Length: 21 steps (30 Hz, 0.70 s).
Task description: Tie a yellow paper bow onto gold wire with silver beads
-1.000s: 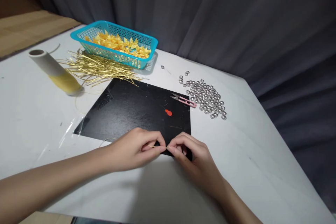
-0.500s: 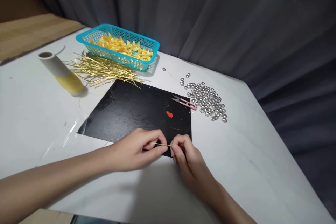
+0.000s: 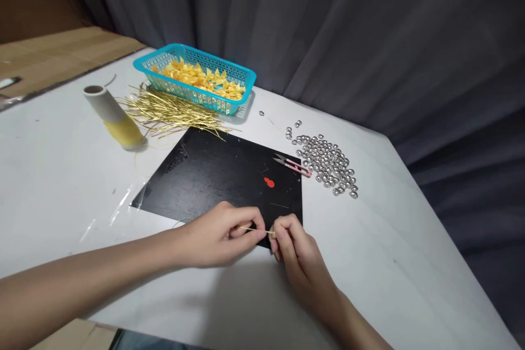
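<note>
Between my two hands runs a thin yellow cord, pinched at both sides. My left hand grips it between thumb and forefinger. Close beside it, the fingertips of my right hand are pressed together on the cord's other part; what lies inside those fingers is hidden. Both hands are over the front edge of a black mat. On the mat, beyond my hands, lies a small red gourd-shaped piece. A pair of pink-handled thread snips rests across the mat's right edge.
A blue basket of yellow ribbon bows stands at the back. In front of it lies a bundle of gold twist ties. A cone of yellow thread stands at left. Silver beads are heaped at right.
The view has shifted slightly, so everything appears a little lower and further right. The hands have come slightly closer together, with less cord showing between their fingertips.
</note>
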Motion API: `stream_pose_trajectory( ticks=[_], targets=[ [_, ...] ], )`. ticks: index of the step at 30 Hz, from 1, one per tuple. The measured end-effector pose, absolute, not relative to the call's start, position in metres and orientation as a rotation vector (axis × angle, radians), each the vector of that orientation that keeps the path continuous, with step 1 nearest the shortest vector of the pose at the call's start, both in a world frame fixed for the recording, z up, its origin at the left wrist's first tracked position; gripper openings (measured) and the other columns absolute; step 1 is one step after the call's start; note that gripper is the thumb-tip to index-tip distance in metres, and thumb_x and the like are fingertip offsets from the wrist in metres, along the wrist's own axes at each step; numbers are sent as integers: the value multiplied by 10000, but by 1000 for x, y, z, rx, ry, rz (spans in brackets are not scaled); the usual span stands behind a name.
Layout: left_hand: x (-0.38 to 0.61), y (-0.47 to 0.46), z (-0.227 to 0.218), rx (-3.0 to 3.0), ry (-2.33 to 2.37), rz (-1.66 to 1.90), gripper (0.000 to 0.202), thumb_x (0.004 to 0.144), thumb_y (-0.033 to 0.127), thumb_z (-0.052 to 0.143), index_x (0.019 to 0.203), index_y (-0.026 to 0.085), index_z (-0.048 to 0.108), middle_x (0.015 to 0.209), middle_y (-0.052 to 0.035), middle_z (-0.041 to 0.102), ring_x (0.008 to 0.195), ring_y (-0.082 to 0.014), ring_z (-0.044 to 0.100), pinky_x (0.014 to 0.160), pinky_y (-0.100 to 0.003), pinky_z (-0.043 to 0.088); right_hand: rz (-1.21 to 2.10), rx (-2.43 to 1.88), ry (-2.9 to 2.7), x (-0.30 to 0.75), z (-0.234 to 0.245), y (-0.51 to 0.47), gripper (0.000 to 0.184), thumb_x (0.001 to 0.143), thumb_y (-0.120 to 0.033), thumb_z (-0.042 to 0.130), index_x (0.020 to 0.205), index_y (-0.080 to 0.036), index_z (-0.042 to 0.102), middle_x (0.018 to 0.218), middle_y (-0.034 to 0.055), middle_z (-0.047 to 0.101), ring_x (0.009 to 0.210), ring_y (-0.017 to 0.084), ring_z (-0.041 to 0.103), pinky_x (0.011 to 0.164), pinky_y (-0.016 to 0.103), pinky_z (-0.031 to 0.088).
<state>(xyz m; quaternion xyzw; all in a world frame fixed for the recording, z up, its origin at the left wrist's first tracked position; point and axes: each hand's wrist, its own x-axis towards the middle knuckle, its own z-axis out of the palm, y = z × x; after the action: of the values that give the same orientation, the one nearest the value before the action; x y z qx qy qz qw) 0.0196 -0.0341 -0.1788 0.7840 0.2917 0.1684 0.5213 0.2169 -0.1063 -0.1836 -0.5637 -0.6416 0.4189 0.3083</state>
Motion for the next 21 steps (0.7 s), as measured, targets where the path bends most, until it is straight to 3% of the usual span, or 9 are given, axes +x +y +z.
stream_pose_trajectory(
  ticks=[6, 11, 15, 21],
  targets=[
    [19, -33, -178, 1874, 675, 424, 182, 945, 266, 499, 890, 164, 640, 521, 113, 279, 490, -72, 293, 508, -185, 239, 1123, -1493, -1705, 216, -182, -106, 206, 1027, -371, 361, 926, -230, 472, 711, -43, 510, 582, 118, 465, 564, 228, 369],
    [19, -34, -178, 1863, 658, 424, 202, 940, 292, 517, 880, 156, 654, 511, 116, 267, 484, -71, 281, 503, -184, 237, 904, -1470, -1876, 214, -185, -105, 255, 1020, -258, 332, 795, -234, 451, 681, -35, 490, 595, 124, 474, 579, 224, 377],
    [17, -29, -176, 1857, 614, 408, 210, 929, 303, 536, 877, 149, 669, 521, 110, 281, 495, -73, 267, 498, -184, 232, 854, -1421, -1839, 215, -189, -104, 278, 1026, -308, 327, 785, -232, 443, 660, -35, 486, 569, 127, 468, 552, 231, 371],
    [21, 11, -116, 1904, 512, 284, 135, 854, 248, 618, 794, 143, 679, 532, 82, 391, 509, -77, 319, 487, -187, 257, 744, -1482, -1625, 223, -183, -93, 282, 1026, -396, 331, 830, -229, 448, 678, -32, 486, 547, 126, 460, 512, 232, 384]
  ],
)
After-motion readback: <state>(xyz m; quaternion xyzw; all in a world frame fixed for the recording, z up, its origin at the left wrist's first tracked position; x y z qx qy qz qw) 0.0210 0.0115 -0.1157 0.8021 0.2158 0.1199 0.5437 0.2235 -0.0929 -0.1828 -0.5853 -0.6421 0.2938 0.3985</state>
